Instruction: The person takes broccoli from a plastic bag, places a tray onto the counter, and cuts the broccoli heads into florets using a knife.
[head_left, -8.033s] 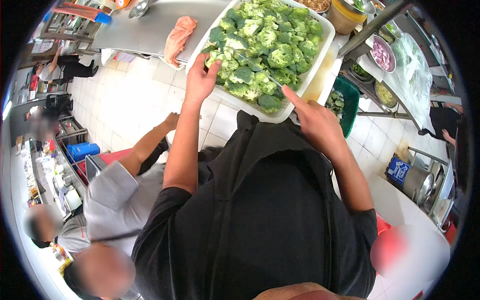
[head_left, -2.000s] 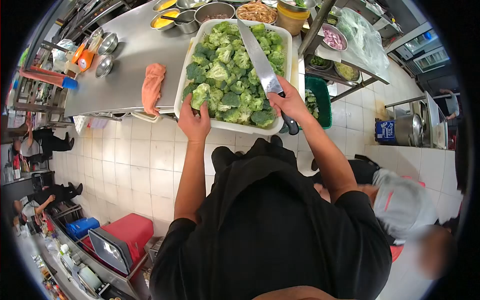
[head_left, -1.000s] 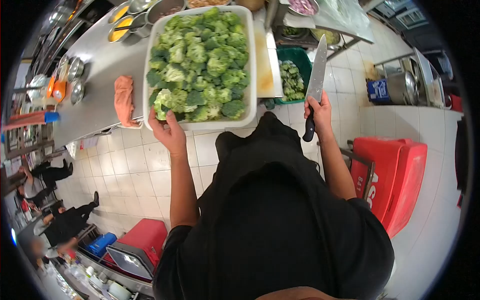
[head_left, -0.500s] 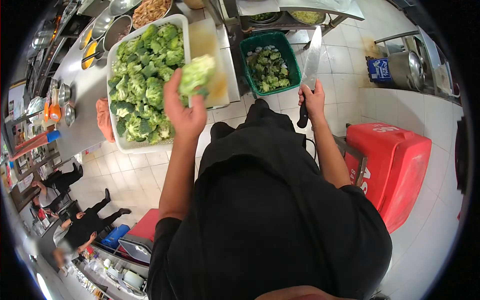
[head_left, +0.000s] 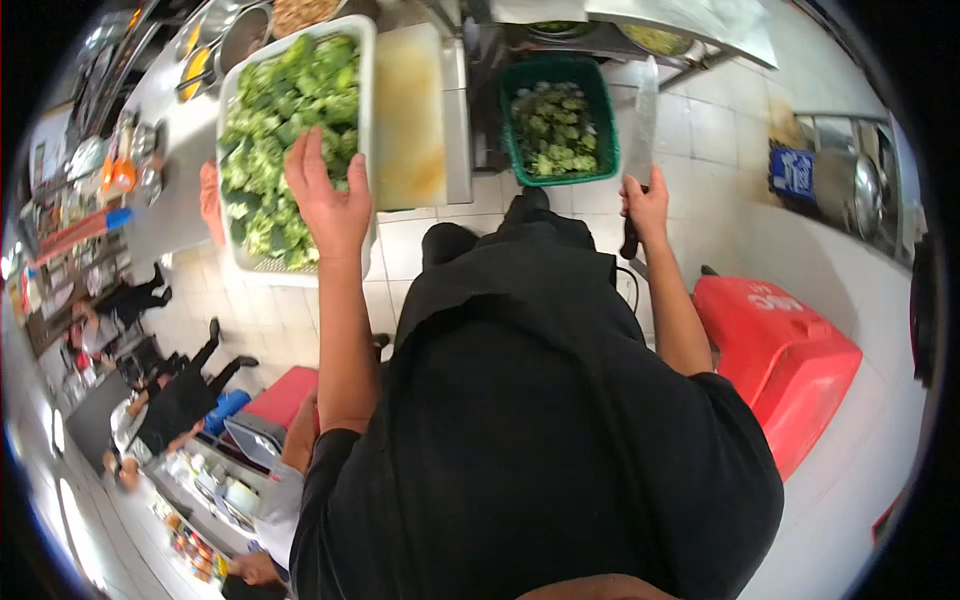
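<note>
My left hand is over the near right part of a white basket heaped with broccoli florets. Its fingers are spread, and I see nothing held in it; whether the fingertips touch the florets I cannot tell. My right hand grips a chef's knife by its black handle, blade pointing away from me, over the floor. Beside the basket lies a stained cutting board. Between the board and the knife, a green crate on the floor holds broccoli scraps.
Metal bowls stand behind the basket, and an orange cloth lies at its left. A red box is at my right. A metal shelf juts out ahead. Other people are at the left, one close by.
My left hand has moved left and let go of a piece of broccoli over the basket. The knife stays in my right hand. Another person has come into view close at the left.
</note>
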